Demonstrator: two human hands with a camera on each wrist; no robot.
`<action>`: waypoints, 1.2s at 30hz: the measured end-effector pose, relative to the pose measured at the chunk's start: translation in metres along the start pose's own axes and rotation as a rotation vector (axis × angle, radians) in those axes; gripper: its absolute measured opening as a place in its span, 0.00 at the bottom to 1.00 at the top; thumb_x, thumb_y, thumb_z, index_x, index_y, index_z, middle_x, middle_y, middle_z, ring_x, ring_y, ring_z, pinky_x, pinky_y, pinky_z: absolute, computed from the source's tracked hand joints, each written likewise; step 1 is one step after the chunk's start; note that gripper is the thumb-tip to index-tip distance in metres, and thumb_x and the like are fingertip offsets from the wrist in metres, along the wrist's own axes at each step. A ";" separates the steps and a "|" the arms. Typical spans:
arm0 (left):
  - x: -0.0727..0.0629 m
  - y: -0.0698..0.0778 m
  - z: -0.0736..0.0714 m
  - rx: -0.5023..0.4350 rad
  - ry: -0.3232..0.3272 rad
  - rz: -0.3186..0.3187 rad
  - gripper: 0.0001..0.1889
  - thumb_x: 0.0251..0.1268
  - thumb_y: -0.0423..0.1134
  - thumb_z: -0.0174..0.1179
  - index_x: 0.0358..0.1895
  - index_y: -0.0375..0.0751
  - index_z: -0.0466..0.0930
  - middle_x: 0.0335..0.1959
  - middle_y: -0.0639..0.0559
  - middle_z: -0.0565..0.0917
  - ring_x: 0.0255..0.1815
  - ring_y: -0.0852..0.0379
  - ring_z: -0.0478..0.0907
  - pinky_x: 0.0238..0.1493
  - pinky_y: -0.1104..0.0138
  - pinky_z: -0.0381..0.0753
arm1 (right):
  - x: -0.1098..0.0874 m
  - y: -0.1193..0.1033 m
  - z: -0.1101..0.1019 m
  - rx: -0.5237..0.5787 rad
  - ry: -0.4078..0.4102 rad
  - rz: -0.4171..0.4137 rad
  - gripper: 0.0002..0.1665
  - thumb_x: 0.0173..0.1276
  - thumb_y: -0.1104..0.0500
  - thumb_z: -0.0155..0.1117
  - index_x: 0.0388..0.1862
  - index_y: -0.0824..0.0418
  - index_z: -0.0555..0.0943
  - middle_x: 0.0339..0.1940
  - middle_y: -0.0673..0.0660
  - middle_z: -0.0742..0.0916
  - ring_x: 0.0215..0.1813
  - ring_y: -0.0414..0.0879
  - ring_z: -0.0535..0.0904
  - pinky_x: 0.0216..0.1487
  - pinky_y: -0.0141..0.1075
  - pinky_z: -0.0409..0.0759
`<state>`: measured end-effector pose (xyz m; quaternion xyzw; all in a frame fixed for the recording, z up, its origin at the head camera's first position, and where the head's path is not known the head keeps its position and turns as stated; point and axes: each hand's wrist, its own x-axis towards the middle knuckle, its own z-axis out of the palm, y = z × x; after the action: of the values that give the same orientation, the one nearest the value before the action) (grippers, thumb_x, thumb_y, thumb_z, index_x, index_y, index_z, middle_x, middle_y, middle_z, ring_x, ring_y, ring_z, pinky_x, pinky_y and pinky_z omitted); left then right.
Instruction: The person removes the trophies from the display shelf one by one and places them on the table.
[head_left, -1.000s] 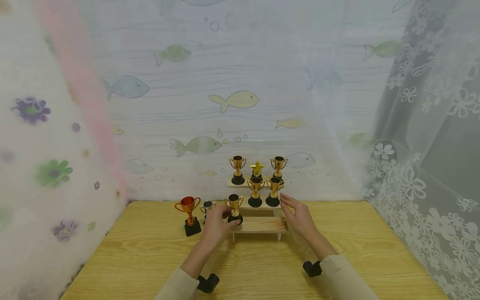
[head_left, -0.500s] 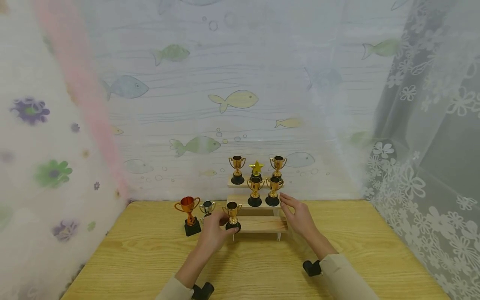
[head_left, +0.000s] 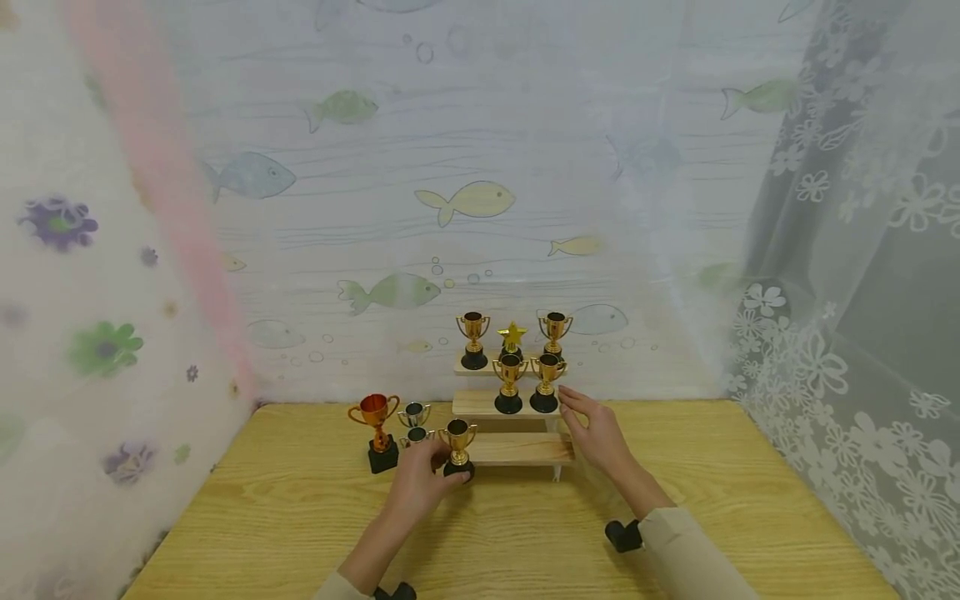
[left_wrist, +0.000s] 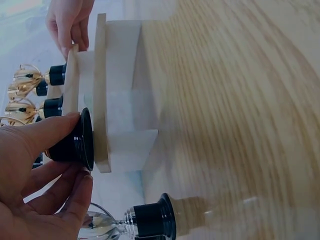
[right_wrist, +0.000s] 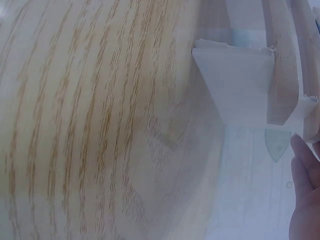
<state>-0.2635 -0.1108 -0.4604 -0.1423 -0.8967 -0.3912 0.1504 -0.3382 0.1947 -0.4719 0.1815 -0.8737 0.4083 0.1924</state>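
My left hand (head_left: 420, 477) pinches a small gold trophy cup (head_left: 458, 437) by its black base (left_wrist: 72, 142), upright at the left end of the bottom step (head_left: 517, 450) of a three-tier wooden stand. In the left wrist view that base overlaps the step's edge. The fingertips of my right hand (head_left: 600, 429) rest at the right end of the middle step (head_left: 472, 404). Two gold trophy cups, one (head_left: 508, 379) beside the other (head_left: 546, 375), stand on the middle step. The top step carries a gold star trophy (head_left: 512, 335) between two more gold cups.
Left of the stand, a larger orange-red trophy (head_left: 375, 412) stands on the table (head_left: 510, 533). Two silver trophy cups (head_left: 414, 414) are between it and my left hand, the nearer one partly hidden. A fish-patterned curtain (head_left: 480, 250) hangs right behind the table.
My left hand has carried the gold trophy cup left and toward me, from in front of the middle step down to the bottom step's left end. My right hand stays put.
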 end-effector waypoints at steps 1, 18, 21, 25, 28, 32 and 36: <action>-0.001 -0.001 0.000 0.003 -0.001 -0.011 0.14 0.49 0.36 0.81 0.37 0.38 0.86 0.31 0.51 0.83 0.32 0.52 0.76 0.34 0.65 0.73 | 0.000 0.000 0.000 -0.002 -0.001 0.002 0.22 0.81 0.59 0.56 0.67 0.69 0.78 0.71 0.62 0.78 0.72 0.62 0.72 0.69 0.59 0.70; -0.014 -0.019 -0.010 -0.030 -0.038 -0.080 0.15 0.50 0.36 0.80 0.41 0.37 0.87 0.34 0.51 0.87 0.33 0.58 0.78 0.34 0.66 0.77 | 0.000 -0.001 0.000 -0.003 -0.014 0.029 0.22 0.81 0.59 0.56 0.68 0.68 0.78 0.72 0.61 0.78 0.73 0.62 0.71 0.70 0.60 0.69; -0.015 -0.023 -0.011 -0.054 -0.066 -0.103 0.16 0.50 0.34 0.80 0.42 0.36 0.87 0.33 0.51 0.87 0.32 0.59 0.77 0.32 0.68 0.76 | 0.000 -0.001 0.000 -0.004 -0.014 0.030 0.22 0.81 0.59 0.56 0.68 0.68 0.77 0.72 0.61 0.78 0.73 0.62 0.72 0.70 0.60 0.69; -0.016 -0.026 -0.010 -0.044 -0.094 -0.109 0.16 0.48 0.34 0.80 0.39 0.35 0.86 0.31 0.52 0.84 0.28 0.59 0.72 0.29 0.68 0.72 | -0.001 0.000 0.000 -0.004 -0.008 0.018 0.22 0.81 0.59 0.56 0.68 0.68 0.78 0.72 0.62 0.78 0.72 0.63 0.72 0.70 0.60 0.69; -0.017 -0.029 -0.007 -0.029 -0.099 -0.113 0.16 0.47 0.34 0.81 0.38 0.36 0.86 0.29 0.52 0.82 0.29 0.59 0.71 0.29 0.68 0.71 | -0.001 0.000 -0.001 -0.006 -0.005 0.011 0.22 0.81 0.58 0.56 0.67 0.68 0.78 0.72 0.61 0.78 0.72 0.63 0.72 0.70 0.60 0.69; -0.018 -0.031 -0.005 -0.021 -0.111 -0.113 0.16 0.46 0.33 0.81 0.38 0.34 0.86 0.29 0.51 0.82 0.30 0.58 0.72 0.29 0.67 0.73 | -0.001 -0.001 -0.001 -0.003 -0.004 0.010 0.22 0.81 0.59 0.56 0.67 0.69 0.78 0.72 0.62 0.78 0.72 0.63 0.72 0.69 0.60 0.69; -0.018 -0.034 -0.004 -0.016 -0.121 -0.097 0.16 0.46 0.32 0.81 0.38 0.34 0.86 0.31 0.50 0.83 0.32 0.57 0.75 0.31 0.66 0.75 | 0.000 -0.002 -0.001 -0.001 -0.003 0.005 0.22 0.81 0.60 0.56 0.67 0.70 0.78 0.71 0.63 0.78 0.72 0.63 0.72 0.69 0.60 0.69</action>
<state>-0.2595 -0.1382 -0.4869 -0.1233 -0.9069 -0.3958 0.0757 -0.3373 0.1943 -0.4704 0.1798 -0.8747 0.4081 0.1899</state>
